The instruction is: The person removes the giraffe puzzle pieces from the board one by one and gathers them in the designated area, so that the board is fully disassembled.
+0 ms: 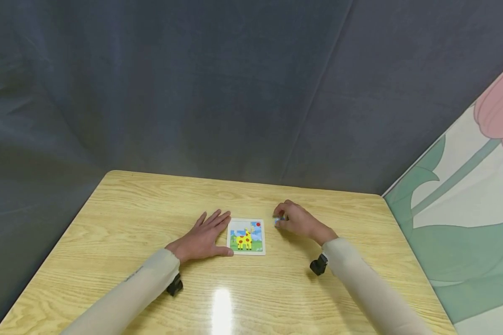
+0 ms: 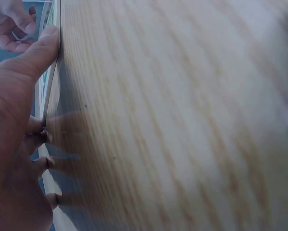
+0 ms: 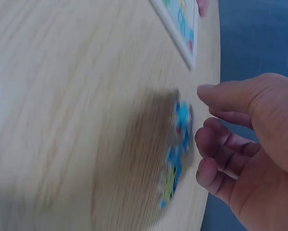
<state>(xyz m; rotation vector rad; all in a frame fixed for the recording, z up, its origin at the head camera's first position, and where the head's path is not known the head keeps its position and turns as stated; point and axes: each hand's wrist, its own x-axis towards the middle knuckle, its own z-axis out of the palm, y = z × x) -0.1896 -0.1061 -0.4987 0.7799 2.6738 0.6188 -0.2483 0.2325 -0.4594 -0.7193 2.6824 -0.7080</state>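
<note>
Choosing a piece seems in hand: the wide-spread left hand (image 1: 203,239) touches the giraffe jigsaw (image 1: 244,241) between both hands, while the loosely curled, seemingly empty right hand (image 1: 297,221), beside loose jigsaw pieces (image 3: 183,115), probably needs a pinch

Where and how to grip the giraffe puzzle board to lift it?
I'd take the giraffe puzzle board by the right side of its white border, coming from the right, pinching it top and underside. It lies flat and looks thin; that side is untouched, while the left hand is on its left edge.
</note>
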